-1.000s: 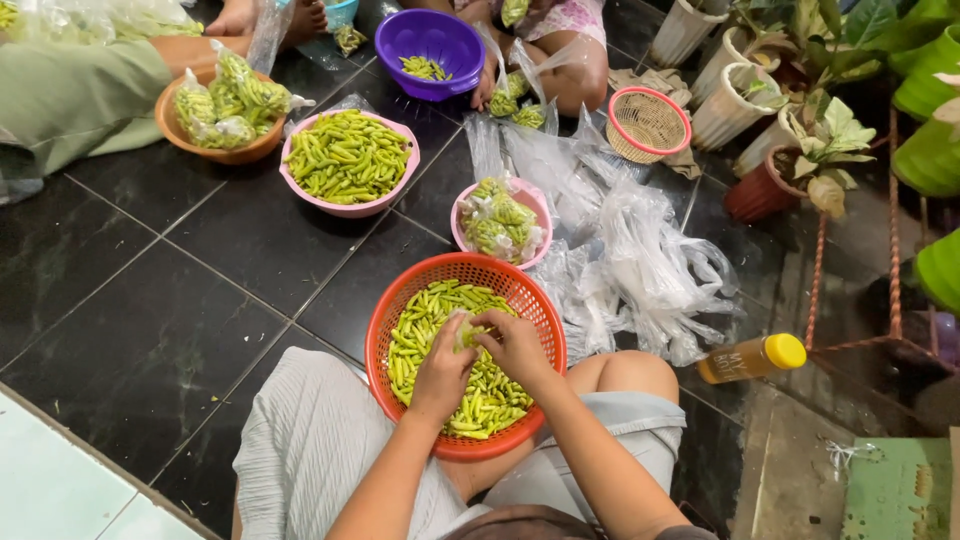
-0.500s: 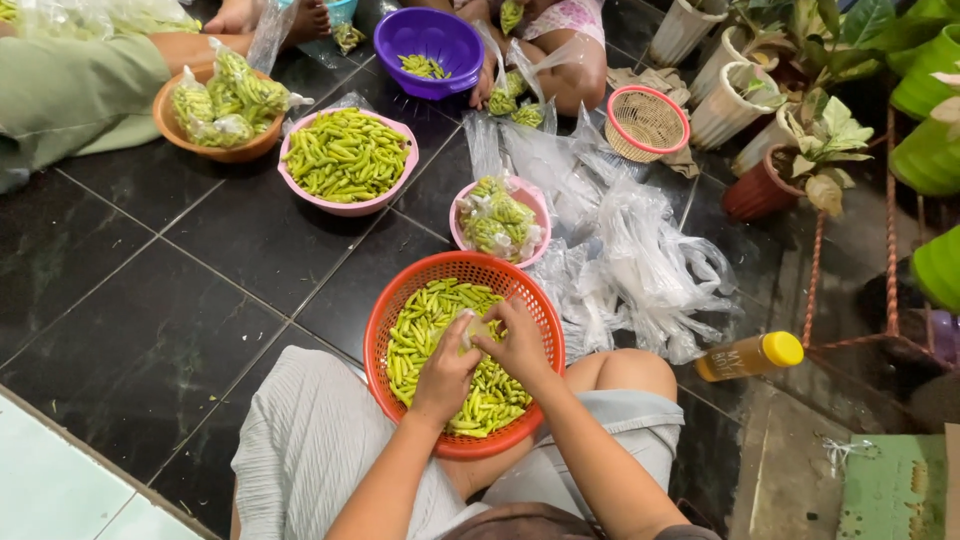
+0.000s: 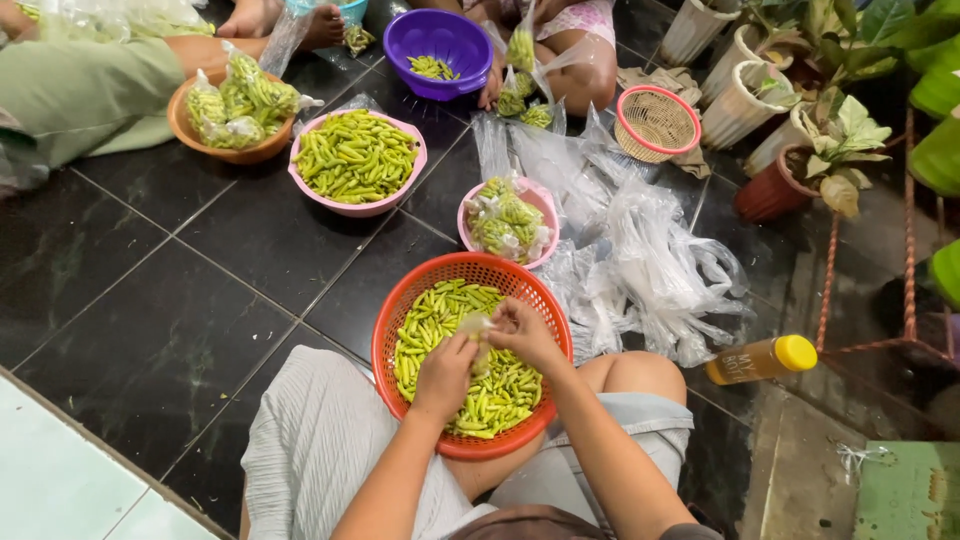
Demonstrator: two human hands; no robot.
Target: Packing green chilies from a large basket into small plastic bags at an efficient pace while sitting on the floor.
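An orange mesh basket (image 3: 400,310) full of green chillies (image 3: 430,310) rests on my lap. Both hands are over it, close together. My left hand (image 3: 443,375) and my right hand (image 3: 522,333) pinch a small clear plastic bag (image 3: 477,329) with a few chillies inside, held just above the pile. My forearms come in from the bottom of the view.
A small pink bowl of bagged chillies (image 3: 505,218), a pink bowl of loose chillies (image 3: 357,160), an orange bowl with bags (image 3: 232,105) and a purple bowl (image 3: 440,42) stand on the dark tiles. Clear plastic bags (image 3: 640,260) lie right, a yellow-capped bottle (image 3: 760,360) beyond. Other people sit opposite; potted plants (image 3: 800,140) at right.
My hands have stayed over the basket, shifting only slightly; the small bag between them shows more clearly now.
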